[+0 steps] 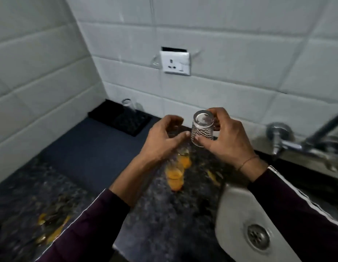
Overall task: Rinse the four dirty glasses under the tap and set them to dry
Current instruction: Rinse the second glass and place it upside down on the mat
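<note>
Right hand (224, 138): fingers grip an upturned glass (202, 128) above the surface (84, 159).
Left hand (162, 140): fingers curled, empty, beside it.
Dirty glasses (176, 171): on surface below.

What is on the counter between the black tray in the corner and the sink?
In the head view, glasses with orange juice stand on the counter between the black tray and the sink, partly under the left hand.

Single head camera, wide-angle, looking forward-down, close over counter (92, 148) beside sink (232, 208).
</note>
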